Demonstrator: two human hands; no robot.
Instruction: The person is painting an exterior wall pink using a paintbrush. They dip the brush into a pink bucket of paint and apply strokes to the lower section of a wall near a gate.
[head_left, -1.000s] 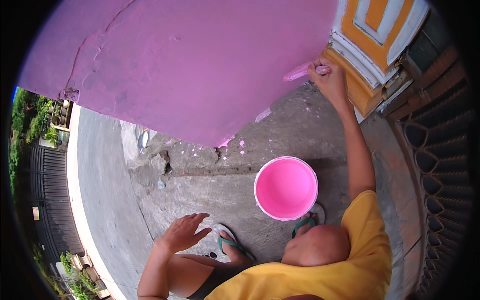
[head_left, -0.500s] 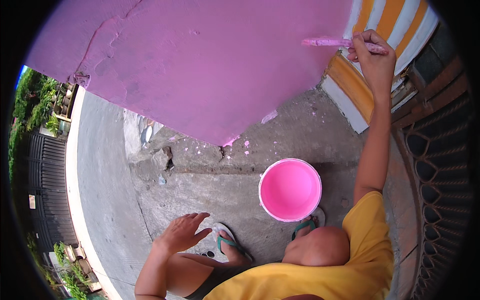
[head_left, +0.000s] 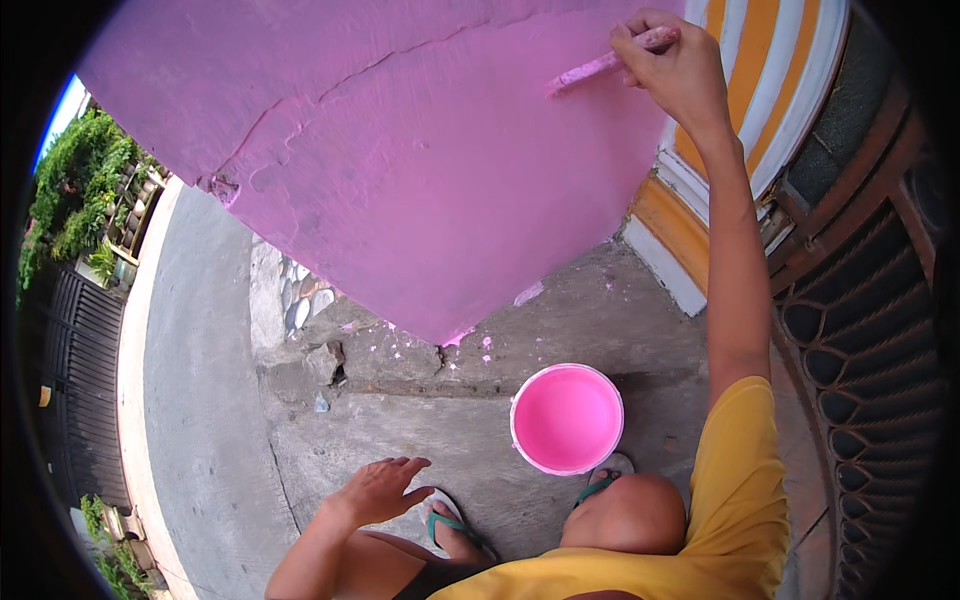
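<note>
My right hand [head_left: 680, 75] is closed around the handle of a paintbrush [head_left: 595, 72] smeared with pink paint. Its bristle end touches or nearly touches the pink-purple wall [head_left: 400, 180], near the striped column on the right. A crack runs across the upper part of the wall. My left hand [head_left: 380, 490] is held over my left knee, with nothing in it and the thumb apart from the fingers. On the ground in front of my right foot stands a round bucket [head_left: 568, 418] holding pink paint.
An orange-and-white striped column [head_left: 750, 90] adjoins the wall at right, beside a dark metal gate [head_left: 850, 340]. Pink drips dot the concrete below the wall's corner. A broken stone [head_left: 325, 362] lies left of them. Plants [head_left: 85, 190] and another gate [head_left: 85, 350] stand far left.
My right hand and the brush have moved left and up along the wall, and the brush now tilts. The view has shifted upward. My left hand stays over my knee.
</note>
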